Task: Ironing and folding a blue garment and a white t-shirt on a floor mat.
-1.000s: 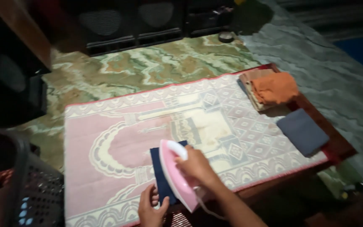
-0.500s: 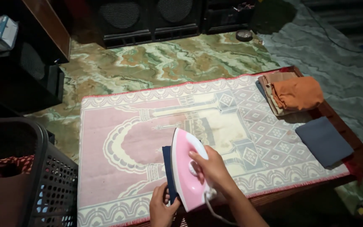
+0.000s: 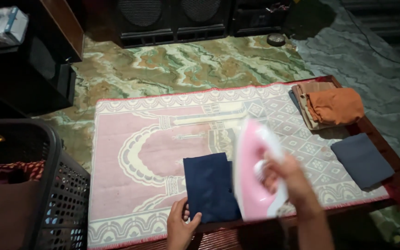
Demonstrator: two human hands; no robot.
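Head view: right hand (image 3: 285, 178) grasps tilted pink iron (image 3: 253, 171).

A low wooden table (image 3: 396, 173) with a dark red-brown edge stands on the floor (image 3: 177, 65), which is covered in a marbled green and tan sheet. Spread over almost the whole table top is a pink and cream woven mat (image 3: 140, 153) with an arch pattern and a red border. On the mat, a folded navy cloth (image 3: 209, 185) lies at about six o'clock. A folded grey cloth (image 3: 362, 159) sits at three o'clock, and a stack of folded orange and tan clothes (image 3: 329, 106) rests at two o'clock, well apart from the navy one.
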